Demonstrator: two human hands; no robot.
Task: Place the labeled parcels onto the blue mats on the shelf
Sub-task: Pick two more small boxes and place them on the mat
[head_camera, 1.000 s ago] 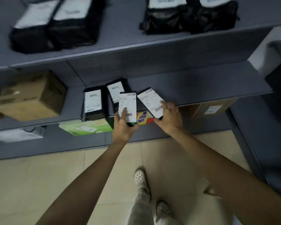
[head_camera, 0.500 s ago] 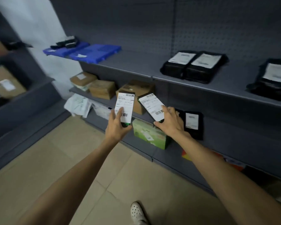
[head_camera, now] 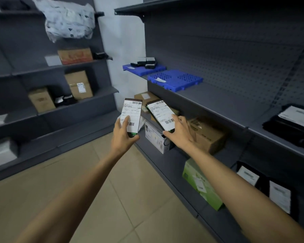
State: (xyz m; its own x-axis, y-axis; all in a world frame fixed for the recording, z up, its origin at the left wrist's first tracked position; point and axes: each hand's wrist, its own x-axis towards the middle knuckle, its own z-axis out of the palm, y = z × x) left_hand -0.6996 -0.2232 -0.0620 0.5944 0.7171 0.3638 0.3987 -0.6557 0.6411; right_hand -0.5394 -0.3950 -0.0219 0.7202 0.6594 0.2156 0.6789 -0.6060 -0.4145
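My left hand grips a small dark parcel with a white barcode label, held upright. A second labeled parcel, tilted left, is gripped by my right hand. Both are held out at chest height, side by side, apart from each other. Two blue mats lie on the right shelf's upper board: the near mat carries only a white slip, and the far mat bears a few small dark parcels.
Grey shelving runs along the right with cardboard boxes, a green box and black labeled bags. Another shelf unit on the left holds boxes and a white bag. Tiled floor lies between them.
The view has swung left and up from the low shelf toward the room's corner. The blue mats have come closer and more central. Both hands still hold their parcels.
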